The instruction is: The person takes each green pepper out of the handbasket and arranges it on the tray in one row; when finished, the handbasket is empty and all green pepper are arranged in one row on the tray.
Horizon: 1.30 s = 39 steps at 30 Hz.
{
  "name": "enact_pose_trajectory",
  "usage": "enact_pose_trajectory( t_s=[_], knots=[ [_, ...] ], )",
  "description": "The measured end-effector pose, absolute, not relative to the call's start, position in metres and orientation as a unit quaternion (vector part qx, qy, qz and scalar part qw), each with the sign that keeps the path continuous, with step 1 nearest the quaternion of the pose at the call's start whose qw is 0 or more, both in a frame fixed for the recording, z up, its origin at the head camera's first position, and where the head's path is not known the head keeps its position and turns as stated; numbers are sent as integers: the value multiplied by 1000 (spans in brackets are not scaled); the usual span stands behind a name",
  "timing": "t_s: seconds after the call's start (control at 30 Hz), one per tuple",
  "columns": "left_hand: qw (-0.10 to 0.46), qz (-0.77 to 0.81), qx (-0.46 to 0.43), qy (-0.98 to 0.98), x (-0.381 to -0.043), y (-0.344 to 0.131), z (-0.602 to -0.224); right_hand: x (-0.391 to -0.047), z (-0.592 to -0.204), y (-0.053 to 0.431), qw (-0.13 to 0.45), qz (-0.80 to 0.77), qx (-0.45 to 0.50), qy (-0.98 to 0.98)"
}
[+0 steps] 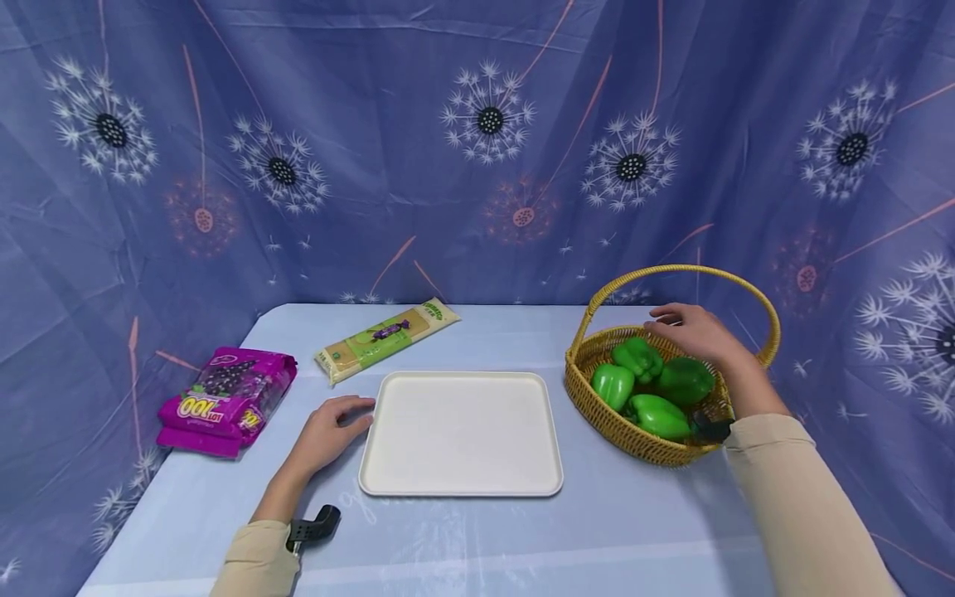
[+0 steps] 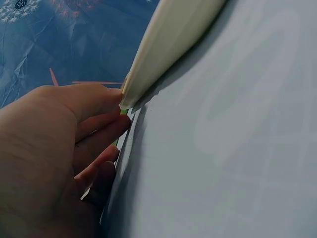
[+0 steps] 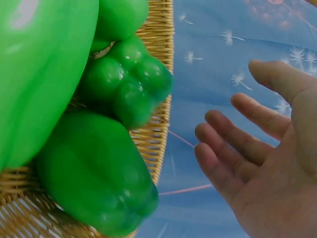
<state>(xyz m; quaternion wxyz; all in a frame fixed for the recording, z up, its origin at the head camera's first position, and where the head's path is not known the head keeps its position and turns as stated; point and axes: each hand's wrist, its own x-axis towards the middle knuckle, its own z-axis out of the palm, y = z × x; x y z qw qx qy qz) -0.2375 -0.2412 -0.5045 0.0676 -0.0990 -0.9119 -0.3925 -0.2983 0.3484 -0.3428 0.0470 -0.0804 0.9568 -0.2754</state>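
Observation:
A white rectangular tray (image 1: 460, 435) lies flat at the middle of the table. My left hand (image 1: 328, 435) is at its left edge, fingers loosely bent, and in the left wrist view a fingertip (image 2: 115, 95) meets the tray's rim (image 2: 163, 54). To the right stands a wicker basket (image 1: 622, 431) with a tall arched handle (image 1: 675, 269), holding several green bell peppers (image 1: 656, 416). Over the basket's back right part hovers my right hand (image 1: 697, 333). In the right wrist view its fingers are spread and hold nothing, beside the peppers (image 3: 99, 173).
A purple snack bag (image 1: 227, 398) lies at the table's left edge. Behind the tray is a long, flat green-and-beige package (image 1: 388, 338), set at a slant. A blue dandelion-print curtain (image 1: 403, 166) hangs around the back and sides of the table (image 1: 418, 547).

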Motion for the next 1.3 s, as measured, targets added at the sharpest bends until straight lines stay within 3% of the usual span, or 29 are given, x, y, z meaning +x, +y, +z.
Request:
enact_pose_trajectory(
  t_s=[0.4,0.57,0.87,1.3],
  knots=[
    [71,-387,-103,-913,-235,-237,-503,-332,-375,346,85,-266,-47,959],
    [75,-390,-101,-912,-235,-236,-503,-337,-382,344,87,-239,-58,965],
    [71,-384,-95,-916,-235,-236,-505,-336,-391,343,149,-208,-54,965],
    [72,-380,-85,-918,-236,-241,-505,-333,-376,341,52,-269,-52,960]
  ],
)
